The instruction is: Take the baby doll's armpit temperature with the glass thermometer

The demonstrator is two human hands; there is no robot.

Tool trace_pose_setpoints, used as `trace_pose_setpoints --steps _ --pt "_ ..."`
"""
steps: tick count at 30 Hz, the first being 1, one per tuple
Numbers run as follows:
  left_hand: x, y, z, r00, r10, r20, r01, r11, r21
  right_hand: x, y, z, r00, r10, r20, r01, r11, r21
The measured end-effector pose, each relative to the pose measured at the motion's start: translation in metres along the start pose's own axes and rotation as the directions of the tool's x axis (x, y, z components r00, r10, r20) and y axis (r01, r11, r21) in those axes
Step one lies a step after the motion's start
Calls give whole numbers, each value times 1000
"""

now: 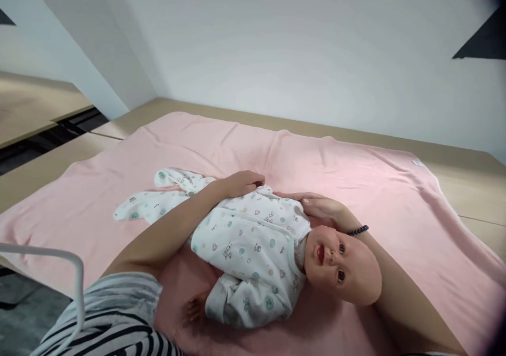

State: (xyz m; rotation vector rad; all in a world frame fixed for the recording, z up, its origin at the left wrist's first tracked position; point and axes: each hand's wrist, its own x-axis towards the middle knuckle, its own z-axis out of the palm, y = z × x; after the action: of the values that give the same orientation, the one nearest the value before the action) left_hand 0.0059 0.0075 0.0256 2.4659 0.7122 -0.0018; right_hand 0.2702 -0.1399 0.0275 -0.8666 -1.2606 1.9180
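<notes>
A bald baby doll (348, 269) lies on its back, its head toward the right, in a white printed footed romper (245, 229). My left hand (244, 183) reaches across the doll's body, fingers curled closed on the romper's cloth at the far side, near the far sleeve's end. My right hand (322, 205) rests along the doll's far shoulder and sleeve, its fingers stretched out and touching the cloth. The doll's far hand does not show. Its near hand (194, 307) sticks out of a folded-back cuff (219, 300).
A pink blanket (356, 171) with some creases covers most of the wooden table (474, 187). Behind stands a white wall (300, 55). At the lower left a curved white tube (79, 287) passes near my striped clothing (114, 319). A dark bead bracelet (358, 230) circles my right wrist.
</notes>
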Motion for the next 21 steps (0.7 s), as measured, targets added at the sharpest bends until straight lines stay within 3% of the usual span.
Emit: trace_pose_setpoints --steps 9,21 --pt "11 -8 6 998 67 -5 -67 998 7 -2 6 10 997 35 -66 -29 996 87" --pt "9 7 -1 998 5 70 0 997 -82 -2 6 7 995 89 -36 -82 985 152"
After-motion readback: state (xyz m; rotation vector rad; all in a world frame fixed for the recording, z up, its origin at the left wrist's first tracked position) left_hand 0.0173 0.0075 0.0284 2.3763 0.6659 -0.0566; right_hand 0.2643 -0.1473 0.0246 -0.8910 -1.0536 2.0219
